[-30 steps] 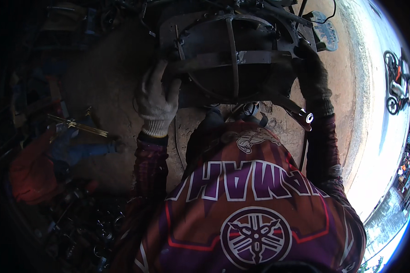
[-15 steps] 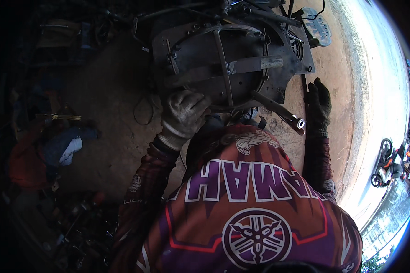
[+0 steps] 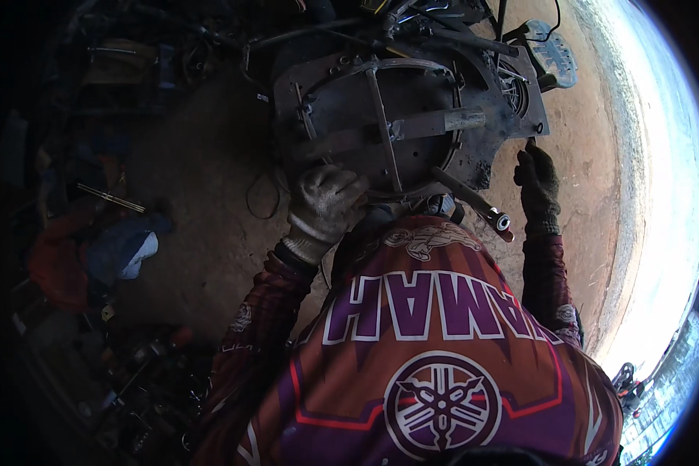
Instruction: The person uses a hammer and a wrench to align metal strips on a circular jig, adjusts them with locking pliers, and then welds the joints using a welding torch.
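Observation:
A dark metal plate [image 3: 480,116] with a ring-shaped bar frame [image 3: 423,70] and crossing flat bars lies ahead of me. At its near left edge my gloved left hand [image 3: 326,203] is closed, fingers curled under; what they hold is hidden. My gloved right hand [image 3: 539,185] is raised below the plate's right corner, fingertips drawn together close to its edge. Whatever is between them is too dark to make out. A flat metal arm [image 3: 474,196] with a shiny round end sticks out between my hands.
Dark bars and tubes [image 3: 412,23] crowd the far side. A blue-grey slab [image 3: 550,53] lies at the far right. On the left, a person [image 3: 93,260] in red and blue bends low near thin rods [image 3: 111,197]. Dark parts [image 3: 144,373] pile up at lower left.
My right hand's fingers have drawn together and are now close under the plate's corner. My left hand keeps its place at the frame. The whole view has shifted slightly.

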Available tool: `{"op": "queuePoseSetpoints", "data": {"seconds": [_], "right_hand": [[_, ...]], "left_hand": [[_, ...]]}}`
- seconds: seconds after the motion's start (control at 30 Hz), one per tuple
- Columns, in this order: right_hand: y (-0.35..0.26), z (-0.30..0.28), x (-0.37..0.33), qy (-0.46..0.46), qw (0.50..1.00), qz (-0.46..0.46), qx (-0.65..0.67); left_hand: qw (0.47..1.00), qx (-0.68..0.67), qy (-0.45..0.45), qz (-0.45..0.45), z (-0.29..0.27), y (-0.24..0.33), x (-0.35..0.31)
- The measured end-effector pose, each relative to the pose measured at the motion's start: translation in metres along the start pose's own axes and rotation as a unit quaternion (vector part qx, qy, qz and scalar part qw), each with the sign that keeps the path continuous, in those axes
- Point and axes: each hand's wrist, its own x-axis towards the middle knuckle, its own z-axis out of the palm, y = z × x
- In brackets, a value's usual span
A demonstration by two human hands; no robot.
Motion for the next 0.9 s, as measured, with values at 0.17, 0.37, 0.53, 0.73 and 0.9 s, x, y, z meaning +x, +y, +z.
{"op": "queuePoseSetpoints", "data": {"seconds": [0.17,0.37,0.53,0.73,0.9], "right_hand": [[0.008,-0.007,0.007,-0.008,1.000,-0.003,0.016],[0.015,-0.019,0.005,-0.013,1.000,0.001,0.014],[0.020,-0.023,0.003,-0.021,1.000,0.008,-0.011],[0.028,-0.027,-0.008,0.000,0.999,0.028,-0.033],[0.013,-0.014,-0.018,0.013,1.000,0.018,-0.009]], "left_hand": [[0.989,-0.129,0.069,0.012,-0.011,-0.011,0.006],[0.953,-0.067,0.194,-0.222,-0.040,-0.043,0.024],[0.908,-0.206,0.084,-0.356,-0.031,-0.066,0.038],[0.917,-0.180,0.095,-0.342,-0.022,-0.083,0.034],[0.971,-0.079,0.148,-0.169,-0.035,-0.042,0.042]]}}
